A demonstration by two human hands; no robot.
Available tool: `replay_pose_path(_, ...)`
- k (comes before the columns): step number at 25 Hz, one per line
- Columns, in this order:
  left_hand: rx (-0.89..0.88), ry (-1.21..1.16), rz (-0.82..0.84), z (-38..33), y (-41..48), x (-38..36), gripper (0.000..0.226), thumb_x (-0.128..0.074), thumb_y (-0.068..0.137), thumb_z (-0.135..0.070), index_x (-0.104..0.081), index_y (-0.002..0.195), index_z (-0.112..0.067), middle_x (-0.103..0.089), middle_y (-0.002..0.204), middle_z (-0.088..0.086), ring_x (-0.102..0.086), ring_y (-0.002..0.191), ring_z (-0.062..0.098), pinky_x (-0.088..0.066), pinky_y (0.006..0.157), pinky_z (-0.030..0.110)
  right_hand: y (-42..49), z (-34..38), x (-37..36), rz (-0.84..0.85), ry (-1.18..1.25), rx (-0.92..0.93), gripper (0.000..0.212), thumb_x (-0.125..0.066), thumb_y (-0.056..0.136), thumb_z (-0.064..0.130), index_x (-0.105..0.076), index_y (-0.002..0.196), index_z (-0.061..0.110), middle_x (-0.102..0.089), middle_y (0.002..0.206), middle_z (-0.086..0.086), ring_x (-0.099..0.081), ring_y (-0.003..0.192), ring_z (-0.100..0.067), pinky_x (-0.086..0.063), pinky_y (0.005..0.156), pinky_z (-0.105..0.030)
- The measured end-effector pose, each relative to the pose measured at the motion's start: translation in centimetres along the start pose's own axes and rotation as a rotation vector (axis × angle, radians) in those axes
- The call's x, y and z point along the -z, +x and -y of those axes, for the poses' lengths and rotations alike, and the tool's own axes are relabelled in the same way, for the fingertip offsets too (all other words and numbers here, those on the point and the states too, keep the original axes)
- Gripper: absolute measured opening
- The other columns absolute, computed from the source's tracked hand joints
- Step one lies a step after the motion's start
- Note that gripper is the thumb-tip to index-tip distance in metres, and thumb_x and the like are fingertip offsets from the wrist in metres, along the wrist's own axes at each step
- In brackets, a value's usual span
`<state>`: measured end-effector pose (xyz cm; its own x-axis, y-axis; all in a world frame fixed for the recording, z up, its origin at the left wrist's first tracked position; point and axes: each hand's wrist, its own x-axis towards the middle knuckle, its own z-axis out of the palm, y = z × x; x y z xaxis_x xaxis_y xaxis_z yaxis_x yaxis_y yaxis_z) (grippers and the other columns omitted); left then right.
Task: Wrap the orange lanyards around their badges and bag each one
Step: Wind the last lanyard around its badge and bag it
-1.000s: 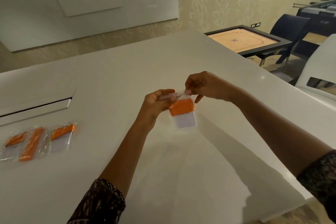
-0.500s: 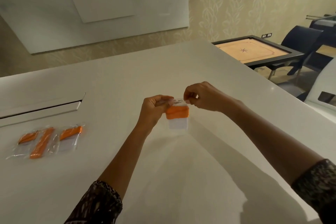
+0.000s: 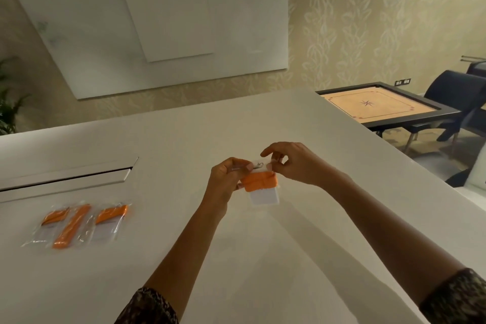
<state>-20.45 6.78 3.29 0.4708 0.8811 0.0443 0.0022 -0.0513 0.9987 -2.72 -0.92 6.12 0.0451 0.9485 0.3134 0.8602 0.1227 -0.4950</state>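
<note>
A white badge (image 3: 264, 197) with an orange lanyard (image 3: 260, 182) wound round its upper half hangs inside a clear bag, held above the white table (image 3: 263, 258). My left hand (image 3: 226, 179) pinches the bag's top left edge near the metal clip (image 3: 257, 165). My right hand (image 3: 292, 163) pinches the top right edge. Three bagged badges (image 3: 79, 223) with orange lanyards lie side by side at the table's left.
A long cable slot (image 3: 65, 175) is set into the table on the left. A carrom board table (image 3: 378, 106) and dark chairs (image 3: 452, 97) stand beyond the table's right edge. A glass board (image 3: 157, 34) hangs on the far wall.
The view has tilted up, so hands and bag sit lower in frame. My right fingers have shifted along the bag's top edge, with the index finger now lifted.
</note>
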Motion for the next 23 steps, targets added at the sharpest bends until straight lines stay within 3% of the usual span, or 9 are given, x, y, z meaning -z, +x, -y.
replay_pose_path(2, -0.023, 0.008, 0.008, -0.3, 0.0, -0.2, 0.010, -0.070, 0.086, -0.018, -0.068, 0.095, -0.014, -0.070, 0.088, -0.002, -0.067, 0.080, 0.009, -0.056, 0.061, 0.020, 0.1, -0.3, 0.0, -0.007, 0.039, 0.015, 0.019, -0.067, 0.088, 0.024, -0.070, 0.106, 0.021, -0.063, 0.091, 0.009, -0.058, 0.083, -0.009, -0.042, 0.069, -0.012)
replay_pose_path(5, -0.064, 0.058, 0.041, -0.6, 0.1, -0.4, 0.011, -0.073, 0.084, -0.018, -0.071, 0.095, -0.020, -0.072, 0.092, -0.004, -0.067, 0.085, 0.010, -0.057, 0.067, 0.022, -0.1, -0.7, -0.1, -0.035, 0.183, -0.054, 0.006, -0.066, 0.088, 0.019, -0.071, 0.092, 0.017, -0.067, 0.087, 0.004, -0.064, 0.073, -0.012, -0.055, 0.057, -0.020)
replay_pose_path(7, -0.105, 0.121, 0.044, -0.8, 0.2, -0.6, 0.013, -0.074, 0.083, -0.019, -0.073, 0.096, -0.022, -0.073, 0.094, -0.004, -0.067, 0.090, 0.012, -0.055, 0.069, 0.022, -0.1, -0.8, -0.3, -0.052, 0.165, -0.046, 0.005, -0.067, 0.088, 0.019, -0.071, 0.087, 0.016, -0.067, 0.083, 0.006, -0.062, 0.069, -0.009, -0.054, 0.056, -0.020)
replay_pose_path(13, -0.160, 0.186, -0.029, -0.8, 0.4, -1.1, 0.011, -0.074, 0.081, -0.012, -0.073, 0.078, -0.023, -0.072, 0.078, -0.007, -0.066, 0.079, 0.008, -0.049, 0.066, 0.014, -0.2, -0.9, -0.2, -0.010, 0.207, -0.059, 0.012, -0.066, 0.088, 0.019, -0.074, 0.098, 0.019, -0.068, 0.083, 0.012, -0.062, 0.077, -0.004, -0.047, 0.059, -0.011)
replay_pose_path(17, -0.227, 0.318, -0.111, -0.2, 0.3, -1.8, 0.013, -0.075, 0.081, -0.016, -0.071, 0.075, -0.027, -0.071, 0.077, -0.009, -0.065, 0.079, 0.007, -0.050, 0.070, 0.020, 0.2, -0.7, -0.4, -0.030, 0.118, -0.063, 0.010, -0.065, 0.089, 0.020, -0.074, 0.092, 0.018, -0.069, 0.083, 0.009, -0.056, 0.072, 0.001, -0.039, 0.061, -0.005)
replay_pose_path(20, -0.249, 0.402, -0.151, -0.7, 0.9, -1.4, 0.003, -0.078, 0.079, -0.023, -0.075, 0.079, -0.025, -0.074, 0.079, -0.008, -0.069, 0.081, 0.012, -0.056, 0.073, 0.026, 0.5, -0.6, -0.3, -0.058, 0.081, -0.102, 0.010, -0.063, 0.091, 0.022, -0.072, 0.090, 0.017, -0.068, 0.083, 0.007, -0.056, 0.072, -0.001, -0.039, 0.062, -0.008)
replay_pose_path(23, -0.221, 0.427, -0.070, -1.5, 1.5, -0.3, 0.016, -0.078, 0.078, -0.024, -0.078, 0.092, -0.016, -0.076, 0.086, -0.003, -0.070, 0.084, 0.013, -0.058, 0.079, 0.026, 0.8, -0.5, -0.1, -0.063, 0.052, -0.106, 0.016, -0.065, 0.090, 0.029, -0.071, 0.090, 0.014, -0.063, 0.080, 0.008, -0.054, 0.070, -0.003, -0.038, 0.062, -0.013)
